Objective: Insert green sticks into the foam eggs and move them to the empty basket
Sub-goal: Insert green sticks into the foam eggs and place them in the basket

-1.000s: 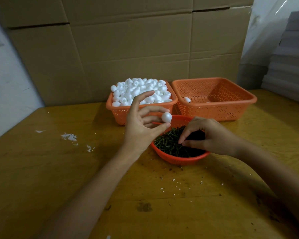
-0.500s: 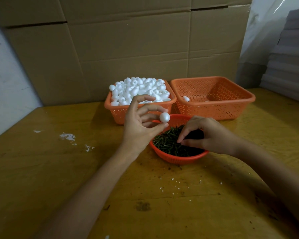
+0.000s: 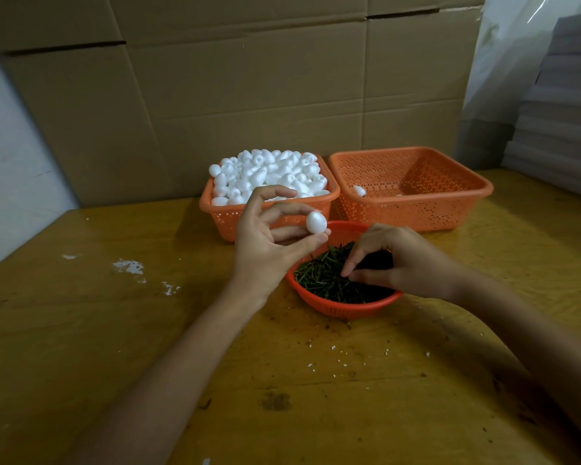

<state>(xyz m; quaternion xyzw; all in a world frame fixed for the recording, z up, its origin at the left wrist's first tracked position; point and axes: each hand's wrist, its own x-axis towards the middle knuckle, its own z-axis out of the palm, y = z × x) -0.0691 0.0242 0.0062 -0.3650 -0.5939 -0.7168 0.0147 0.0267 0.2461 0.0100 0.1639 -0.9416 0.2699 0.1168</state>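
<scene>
My left hand point(image 3: 264, 243) pinches a white foam egg point(image 3: 316, 222) between thumb and fingers, held above the left rim of a round orange bowl point(image 3: 342, 307) full of green sticks point(image 3: 322, 280). My right hand point(image 3: 396, 260) reaches into that bowl with curled fingers, fingertips down among the sticks; whether it holds one is hidden. Behind, an orange basket point(image 3: 228, 223) is heaped with white foam eggs point(image 3: 269, 174). To its right stands a second orange basket point(image 3: 450, 209), nearly empty, with one foam egg point(image 3: 359, 190) lying at its left side.
Everything rests on a worn yellow wooden table point(image 3: 114, 330) with white flecks point(image 3: 130, 266) at the left and crumbs in front of the bowl. Flattened cardboard point(image 3: 249, 95) stands as a wall behind the baskets. A grey stack point(image 3: 564, 129) rises at the far right.
My left hand has turned the egg slightly and kept it in about the same place. My right hand stays in the stick bowl, fingers shifting a little.
</scene>
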